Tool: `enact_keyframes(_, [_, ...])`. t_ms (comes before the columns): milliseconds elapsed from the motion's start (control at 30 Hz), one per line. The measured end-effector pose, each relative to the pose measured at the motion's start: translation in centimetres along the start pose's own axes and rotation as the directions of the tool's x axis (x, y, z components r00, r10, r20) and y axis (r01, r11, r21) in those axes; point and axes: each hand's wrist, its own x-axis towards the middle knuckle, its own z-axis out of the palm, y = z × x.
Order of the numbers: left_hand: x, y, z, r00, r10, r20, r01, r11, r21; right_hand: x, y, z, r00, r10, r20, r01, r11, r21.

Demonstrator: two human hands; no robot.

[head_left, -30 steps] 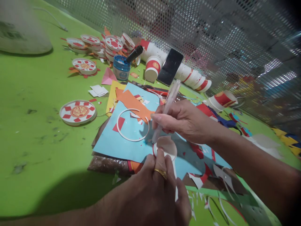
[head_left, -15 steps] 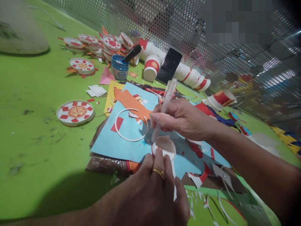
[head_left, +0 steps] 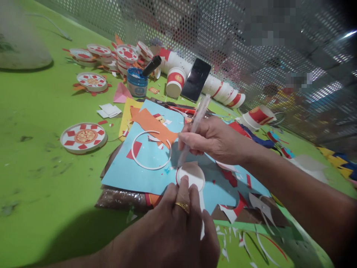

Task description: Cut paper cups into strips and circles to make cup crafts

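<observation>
My right hand point(head_left: 202, 139) is closed around a clear-barrelled pen point(head_left: 198, 115), tilted with its lower end at the upper left edge of a round white paper piece point(head_left: 193, 175). My left hand point(head_left: 178, 219), wearing a gold ring, presses that piece down on the light blue sheet point(head_left: 125, 178) with its fingertips. A white strip runs from the round piece down under the left fingers. On the sheet, left of the pen, lie a thin white paper ring point(head_left: 133, 158) cut through on one side, an orange paper piece point(head_left: 152, 123) and a red scrap point(head_left: 136, 149).
Finished-looking paper-cup discs with red squares, one point(head_left: 83, 137) at the left, lie in a pile further back. Behind the sheet stand a blue jar point(head_left: 137, 83) with a black marker, a paper cup point(head_left: 175, 83) and a phone point(head_left: 196, 80). Paper scraps point(head_left: 231, 210) litter the right front.
The whole view has shifted slightly, so things appear a little further left. Both hands keep nearly the same pose, the pen at the round piece's edge.
</observation>
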Motion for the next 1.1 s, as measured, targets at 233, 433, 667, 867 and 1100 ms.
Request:
enact_keyframes(233, [0.1, -0.4, -0.4, 1.000, 0.014, 0.024, -0.013, 0.999, -0.047, -0.4, 0.4, 0.1, 0.999, 0.042, -0.030, -0.039, 0.997, 0.073])
enact_keyframes(433, [0.0, -0.1, -0.6, 0.999, -0.035, 0.042, 0.037, 0.997, -0.066, -0.5, 0.3, 0.3, 0.999, 0.035, -0.032, -0.033, 0.997, 0.074])
enact_keyframes(667, [-0.1, -0.4, -0.3, 1.000, 0.012, 0.019, -0.011, 0.998, -0.054, -0.5, 0.5, 0.2, 0.998, 0.028, -0.052, -0.024, 0.997, 0.077])
enact_keyframes(867, [-0.1, 0.0, -0.6, 0.997, -0.064, 0.050, 0.066, 0.997, -0.039, -0.9, 1.0, 0.4, 0.993, 0.075, -0.088, -0.062, 0.988, 0.144])
enact_keyframes(1100, [-0.1, 0.0, -0.4, 0.998, -0.053, 0.042, 0.055, 0.997, -0.049, -1.0, 1.2, 0.5, 0.990, 0.081, -0.117, -0.067, 0.990, 0.122])
